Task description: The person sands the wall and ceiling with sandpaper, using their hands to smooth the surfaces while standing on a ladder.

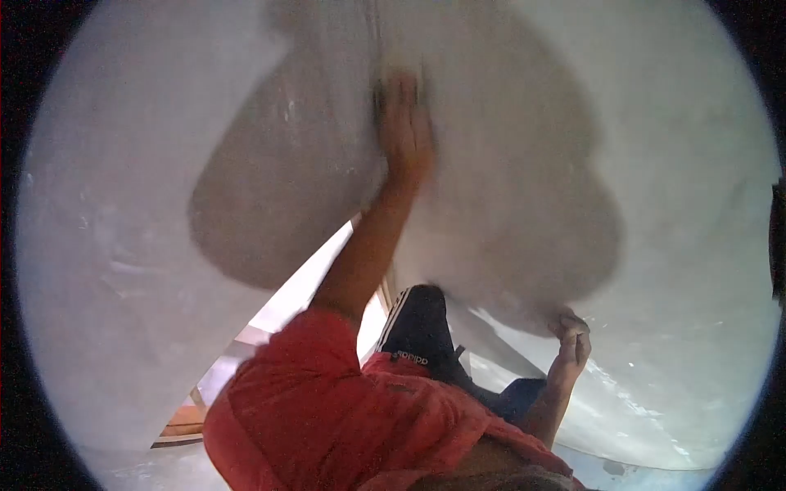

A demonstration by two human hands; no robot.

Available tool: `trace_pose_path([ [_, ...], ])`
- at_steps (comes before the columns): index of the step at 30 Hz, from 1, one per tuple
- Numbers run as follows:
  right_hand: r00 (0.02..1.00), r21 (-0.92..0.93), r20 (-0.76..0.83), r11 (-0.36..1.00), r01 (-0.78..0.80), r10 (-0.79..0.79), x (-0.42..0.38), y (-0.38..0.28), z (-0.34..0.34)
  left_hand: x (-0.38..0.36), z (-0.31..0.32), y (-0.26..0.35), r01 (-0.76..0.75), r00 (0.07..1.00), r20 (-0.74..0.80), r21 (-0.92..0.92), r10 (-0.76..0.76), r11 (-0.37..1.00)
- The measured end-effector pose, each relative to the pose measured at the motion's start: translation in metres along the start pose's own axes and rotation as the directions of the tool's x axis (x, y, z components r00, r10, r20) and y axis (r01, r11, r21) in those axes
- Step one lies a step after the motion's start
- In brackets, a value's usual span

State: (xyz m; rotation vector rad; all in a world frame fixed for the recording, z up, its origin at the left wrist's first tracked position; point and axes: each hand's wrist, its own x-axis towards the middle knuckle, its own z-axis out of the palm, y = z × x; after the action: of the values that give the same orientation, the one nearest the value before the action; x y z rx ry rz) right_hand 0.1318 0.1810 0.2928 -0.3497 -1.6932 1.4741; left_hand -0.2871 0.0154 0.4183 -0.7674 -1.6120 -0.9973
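My left hand (406, 135) is stretched far forward, its fingers long and close together against a large pale, smooth surface (688, 188). Motion blurs the fingers. A pale patch with dark edges shows around the fingertips, like a small flat block under them, but I cannot tell what it is. Lower on the right, my right hand (573, 337) is closed, with curled fingers right at the same surface. What those fingers enclose, if anything, is hidden. A broad shadow (508, 188) spreads over the surface around my left hand.
The pale surface curves around me on both sides. My red shirt (327, 409) and dark trousers (419, 323) with white stripes show below. Left of my arm, a slanting edge (270, 307) borders a bright gap. An orange-brown thing (184, 421) lies beyond that gap.
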Motion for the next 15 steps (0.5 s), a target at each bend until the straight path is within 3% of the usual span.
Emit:
trace_pose_path([
  [2, 1.0, 0.037, 0.006, 0.999, -0.016, 0.015, -0.001, 0.001, -0.001, -0.088, 0.004, -0.008, 0.165, 0.979, 0.135, -0.073, -0.154, 0.984],
  [4, 0.999, 0.059, 0.024, 0.998, -0.039, 0.037, 0.003, -0.002, 0.001, -0.074, -0.003, -0.004, 0.079, 0.996, 0.047, -0.128, -0.074, 0.989],
  [5, 0.999, 0.039, 0.007, 0.998, -0.054, 0.054, 0.002, -0.003, 0.002, -0.04, 0.005, -0.009, 0.166, 0.986, 0.067, -0.524, -0.153, 0.836],
  [6, 0.997, 0.023, -0.016, 0.997, -0.075, 0.076, 0.0, -0.003, 0.003, 0.011, -0.001, -0.007, -0.002, 0.998, 0.054, -0.265, 0.017, 0.964],
  [7, 0.995, 0.016, -0.018, 0.996, -0.093, 0.094, -0.003, -0.004, 0.004, 0.062, -0.007, -0.005, -0.188, 0.982, 0.039, 0.012, 0.187, 0.982],
  [9, 0.997, -0.057, -0.059, 0.997, -0.053, 0.05, 0.002, -0.006, 0.004, 0.162, -0.014, 0.005, -0.243, 0.924, 0.354, 0.256, 0.143, 0.936],
  [10, 0.997, -0.068, -0.063, 0.996, -0.049, 0.045, 0.003, -0.006, 0.002, 0.172, -0.028, 0.026, -0.236, 0.927, 0.349, 0.247, 0.141, 0.94],
  [12, 0.997, -0.065, -0.01, 0.995, -0.072, 0.071, 0.003, -0.005, -0.001, 0.166, -0.059, 0.067, 0.118, 0.989, 0.097, -0.094, -0.109, 0.989],
  [14, 0.999, -0.075, -0.033, 0.997, -0.031, 0.029, 0.004, -0.004, 0.001, 0.083, -0.012, 0.003, -0.263, 0.963, -0.045, 0.054, 0.265, 0.963],
  [15, 0.998, -0.051, -0.031, 0.997, -0.057, 0.055, 0.004, 0.0, -0.001, 0.027, -0.004, -0.007, -0.144, 0.988, 0.066, 0.02, 0.142, 0.989],
])
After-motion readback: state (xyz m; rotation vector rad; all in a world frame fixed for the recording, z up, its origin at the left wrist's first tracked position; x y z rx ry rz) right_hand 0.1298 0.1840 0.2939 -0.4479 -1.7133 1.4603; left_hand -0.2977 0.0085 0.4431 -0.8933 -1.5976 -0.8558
